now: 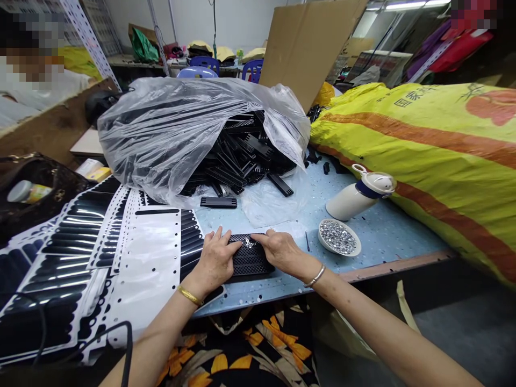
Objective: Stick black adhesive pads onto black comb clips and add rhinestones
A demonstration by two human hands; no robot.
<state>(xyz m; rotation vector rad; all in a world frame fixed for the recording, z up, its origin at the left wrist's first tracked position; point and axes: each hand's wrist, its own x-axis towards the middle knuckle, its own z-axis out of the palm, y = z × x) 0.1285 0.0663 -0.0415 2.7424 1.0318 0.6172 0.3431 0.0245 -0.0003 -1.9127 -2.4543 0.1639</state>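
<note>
Several black mesh-patterned plastic strips (250, 263) lie side by side in a block near the table's front edge. A few small silver rings (249, 243) rest on top of them. My left hand (215, 258) lies over the block's left end, fingers apart, its thumb stretched toward the rings. At the far right corner, my right hand (282, 250) has its fingers curled in, with the index fingertip and thumb close to the rings; whatever is between them is hidden. To the right stands a white bowl (339, 237) full of small silver pieces.
A clear plastic bag (161, 134) spills black strips behind the block. Sheets with glossy black strips (80, 236) cover the left side. A white bottle (355, 199) lies tilted by a large yellow sack (423, 129). A thin dark tool (307, 242) lies near the bowl.
</note>
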